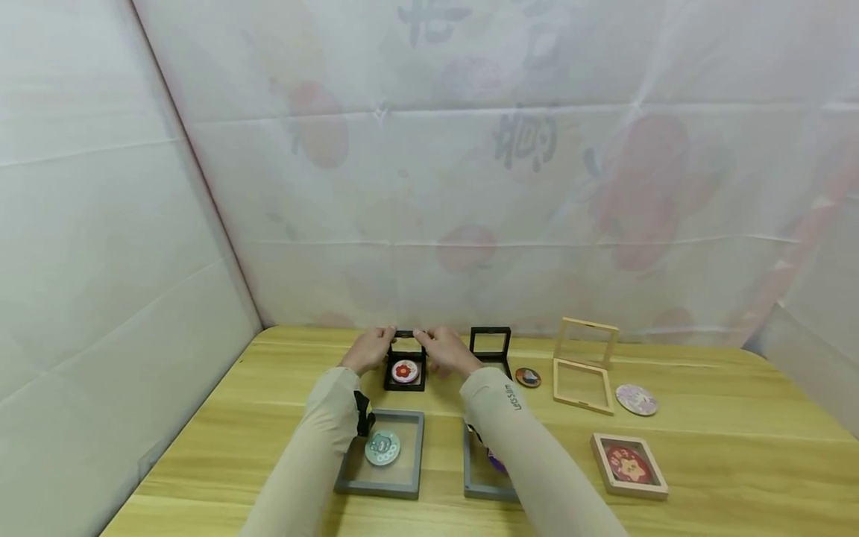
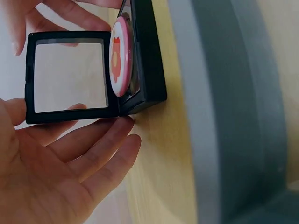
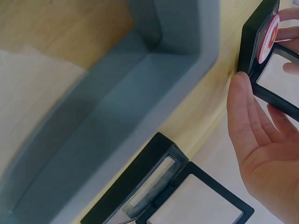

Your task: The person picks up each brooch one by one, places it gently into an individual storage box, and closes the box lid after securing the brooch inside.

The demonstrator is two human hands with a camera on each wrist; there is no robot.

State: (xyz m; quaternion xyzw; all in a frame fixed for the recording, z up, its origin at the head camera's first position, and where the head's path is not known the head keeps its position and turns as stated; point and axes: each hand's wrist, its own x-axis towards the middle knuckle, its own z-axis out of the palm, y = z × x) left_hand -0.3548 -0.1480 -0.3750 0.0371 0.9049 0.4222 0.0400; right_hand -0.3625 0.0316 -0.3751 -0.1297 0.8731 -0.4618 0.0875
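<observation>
Both hands are at a small black display frame (image 1: 405, 387) that stands folded open, its clear lid raised. On its lower half lies a round badge (image 1: 406, 371), white with a red flower and a pink edge. My left hand (image 1: 367, 350) pinches the left side of the lid, thumb in front and fingers behind, as the left wrist view shows. At the opposite side, my right hand (image 1: 448, 352) grips the lid between thumb and fingers; in the right wrist view its fingertips (image 3: 240, 80) reach the hinge.
Nearer me, a grey frame (image 1: 417, 455) holds a green badge (image 1: 382, 447); another grey frame (image 1: 473, 488) is partly under my right sleeve. Rightward are a second open black frame (image 1: 491, 330), a dark badge (image 1: 528, 377), an open wooden frame (image 1: 582, 408), a pale badge (image 1: 637, 400) and a closed frame (image 1: 636, 488).
</observation>
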